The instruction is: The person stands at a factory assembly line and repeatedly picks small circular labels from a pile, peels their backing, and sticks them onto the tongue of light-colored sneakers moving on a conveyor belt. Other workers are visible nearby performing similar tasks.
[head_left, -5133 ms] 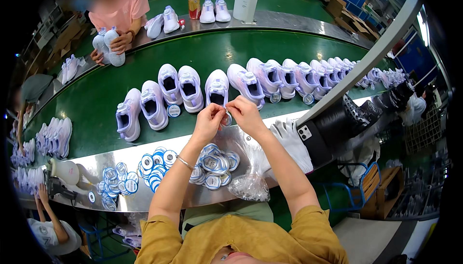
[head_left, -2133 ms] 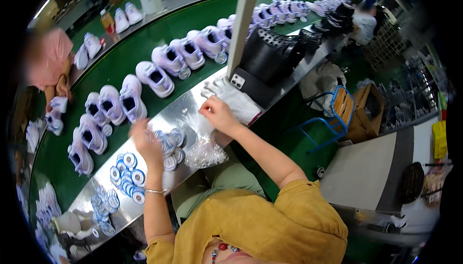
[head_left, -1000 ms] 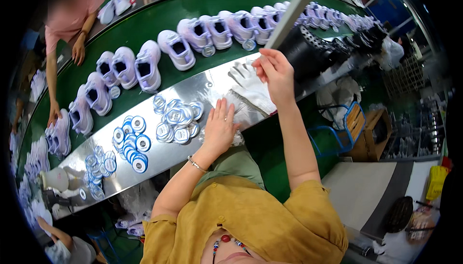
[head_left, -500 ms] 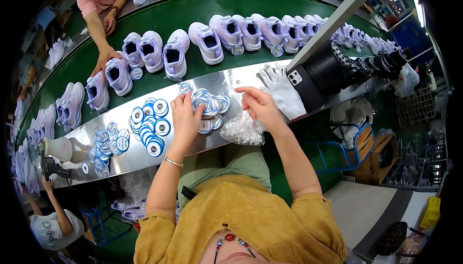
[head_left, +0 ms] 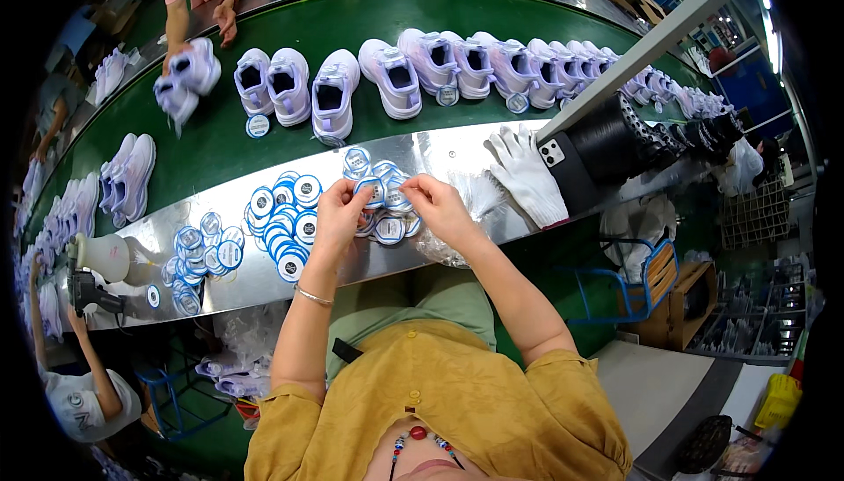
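My left hand (head_left: pixel 337 224) pinches a round blue-and-white tag (head_left: pixel 373 191) by its edge, just above a small heap of similar round tags (head_left: pixel 389 229) on the metal bench. Close by on the right, my right hand (head_left: pixel 447 213) has its thumb and forefinger pressed together near that tag. Whatever lies between those fingertips is too small to make out. Under my right wrist a clear plastic bag (head_left: pixel 440 249) rests at the bench's near edge. Two more groups of round tags lie to the left, a larger heap (head_left: pixel 283 233) and a farther one (head_left: pixel 200 257).
Pale lilac sneakers (head_left: pixel 336 94) line the green conveyor (head_left: pixel 211 147) beyond the metal bench (head_left: pixel 440 156). To the right lie a white glove (head_left: pixel 527 178) and a phone (head_left: pixel 552 154), beside a slanting post (head_left: pixel 651 46). Across the belt, a person's hand holds a pair of sneakers (head_left: pixel 187 81).
My right hand has come left and down to meet the left hand, its fingers now pinched. A tag now shows in my left fingers. Across the belt, the person has lifted a pair of sneakers.
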Available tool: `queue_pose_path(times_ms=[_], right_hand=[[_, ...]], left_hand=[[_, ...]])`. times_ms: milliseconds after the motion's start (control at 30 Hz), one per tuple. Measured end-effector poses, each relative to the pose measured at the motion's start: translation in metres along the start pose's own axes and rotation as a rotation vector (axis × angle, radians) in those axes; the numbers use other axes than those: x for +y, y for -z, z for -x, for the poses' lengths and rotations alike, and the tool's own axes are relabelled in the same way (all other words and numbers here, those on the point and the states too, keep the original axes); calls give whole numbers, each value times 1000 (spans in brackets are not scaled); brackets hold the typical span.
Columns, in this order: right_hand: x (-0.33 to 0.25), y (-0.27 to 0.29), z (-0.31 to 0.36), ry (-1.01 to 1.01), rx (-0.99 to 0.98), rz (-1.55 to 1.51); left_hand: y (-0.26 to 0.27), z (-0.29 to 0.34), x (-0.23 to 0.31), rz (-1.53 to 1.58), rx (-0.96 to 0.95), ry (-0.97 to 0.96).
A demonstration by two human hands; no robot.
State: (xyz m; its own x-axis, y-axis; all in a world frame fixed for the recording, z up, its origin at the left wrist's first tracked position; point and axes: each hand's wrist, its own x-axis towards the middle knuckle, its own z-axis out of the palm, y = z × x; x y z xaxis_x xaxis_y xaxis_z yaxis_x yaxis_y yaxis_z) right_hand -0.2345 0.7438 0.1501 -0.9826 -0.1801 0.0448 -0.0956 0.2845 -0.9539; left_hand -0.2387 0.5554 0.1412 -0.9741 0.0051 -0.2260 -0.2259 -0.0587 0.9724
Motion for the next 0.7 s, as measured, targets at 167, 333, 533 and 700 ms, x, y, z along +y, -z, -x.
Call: queue_pose_path(times_ms=[167,333,533,700], right_hand=[[-22,-10,-2,-129,-33,7],[-15,-10,-12,-123,-146,-295],[-37,-8,0,51,-38,-44],[-39,-15,12,221,123,119]], left_hand=[[-8,18,11,180,-14,-33],[-14,33,24,249,-110,-23],[-20,34,24,314,-53,-33],[-28,39,25,378,5,-102]])
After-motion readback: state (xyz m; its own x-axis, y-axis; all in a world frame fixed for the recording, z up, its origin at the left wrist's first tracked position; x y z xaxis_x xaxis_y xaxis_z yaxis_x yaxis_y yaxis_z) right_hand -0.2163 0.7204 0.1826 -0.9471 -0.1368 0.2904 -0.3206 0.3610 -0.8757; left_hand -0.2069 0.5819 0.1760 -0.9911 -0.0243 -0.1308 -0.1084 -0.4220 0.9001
